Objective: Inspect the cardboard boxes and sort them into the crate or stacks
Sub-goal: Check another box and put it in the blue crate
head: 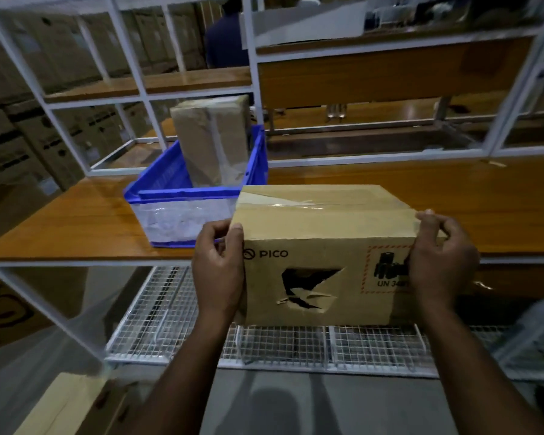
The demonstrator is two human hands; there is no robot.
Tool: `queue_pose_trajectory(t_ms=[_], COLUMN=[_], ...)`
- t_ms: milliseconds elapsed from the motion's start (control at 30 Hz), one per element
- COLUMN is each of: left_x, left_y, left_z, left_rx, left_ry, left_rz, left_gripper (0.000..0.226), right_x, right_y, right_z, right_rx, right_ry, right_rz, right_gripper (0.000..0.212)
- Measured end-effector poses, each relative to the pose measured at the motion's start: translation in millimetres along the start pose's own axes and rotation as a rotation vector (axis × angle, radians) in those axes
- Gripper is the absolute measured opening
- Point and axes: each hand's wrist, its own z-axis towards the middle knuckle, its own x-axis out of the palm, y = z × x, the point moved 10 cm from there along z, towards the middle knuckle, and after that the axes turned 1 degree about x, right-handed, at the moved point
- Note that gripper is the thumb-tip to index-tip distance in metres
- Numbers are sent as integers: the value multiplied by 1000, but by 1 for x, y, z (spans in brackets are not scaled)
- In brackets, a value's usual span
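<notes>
I hold a brown cardboard box (321, 243) marked PICO in front of me, above the front edge of the wooden shelf. Its near face has a torn, punched-in hole in the middle and a red-bordered battery label at the right. My left hand (219, 268) grips the box's left end, thumb on the top edge. My right hand (442, 262) grips the right end, fingers curled over the top corner. Behind the box at the left stands a blue crate (182, 196) with a taped cardboard box (212, 142) standing upright inside it.
The wooden shelf (76, 221) stretches left and right within a white metal rack frame (139, 86). A wire mesh shelf (296, 343) lies below. Stacked cartons (13, 142) fill the far left, another carton (73, 406) sits at bottom left, and a person (223, 42) stands behind the rack.
</notes>
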Motion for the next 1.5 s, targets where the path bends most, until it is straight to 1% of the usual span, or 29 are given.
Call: queue_pose_trajectory(t_ms=[67, 167, 300, 400, 533, 633, 700, 733, 800, 867, 900, 967, 1033, 1067, 1100, 1167, 1267, 1367, 1467, 1500], left_x=[28, 63, 106, 128, 154, 172, 182, 187, 192, 198, 205, 226, 247, 253, 257, 262, 267, 269, 269, 268], left_y=[8, 23, 50, 70, 91, 105, 115, 118, 112, 93, 82, 66, 59, 58, 59, 61, 68, 67, 61, 60], left_z=[12, 37, 77, 108, 143, 159, 166, 169, 173, 178, 180, 179, 167, 159, 152, 141, 138, 131, 115, 115], left_rx=[-33, -51, -68, -81, -101, -109, -119, -107, -15, 160, 244, 356, 409, 424, 450, 519, 510, 488, 480, 466], left_ry=[64, 159, 241, 265, 342, 415, 462, 479, 473, 444, 455, 552, 700, 749, 771, 771, 797, 805, 807, 797], left_rz=[-14, 11, 51, 98, 112, 140, 197, 251, 380, 481, 498, 492, 482, 492, 529, 632, 690, 735, 768, 767], left_gripper=[20, 28, 27, 33, 38, 44, 50, 54, 63, 70, 71, 66, 56, 52, 49, 49, 53, 59, 77, 79], right_x=[1, 15, 59, 94, 128, 147, 160, 167, 177, 189, 198, 222, 244, 250, 253, 252, 251, 250, 244, 242], right_y=[-10, -27, -49, -63, -70, -75, -80, -82, -81, -64, -53, -34, -26, -24, -23, -24, -26, -28, -33, -34], right_z=[16, 39, 62, 70, 82, 92, 95, 96, 100, 106, 108, 107, 98, 92, 87, 84, 87, 92, 101, 104], right_rx=[-3, 21, 44, 79, 106, 113, 98, 93, 48, -100, -178, -265, -262, -259, -272, -316, -364, -361, -349, -354], right_ry=[-6, 30, 186, 282, 291, 294, 335, 357, 371, 353, 352, 412, 501, 526, 531, 512, 511, 519, 532, 545], right_rz=[-31, -94, -170, -206, -233, -283, -346, -392, -521, -678, -720, -718, -689, -681, -670, -638, -611, -600, -586, -585], right_gripper=[43, 44, 50, 55, 59, 55, 54, 53, 48, 37, 33, 26, 14, 9, 6, 8, 10, 10, 10, 10])
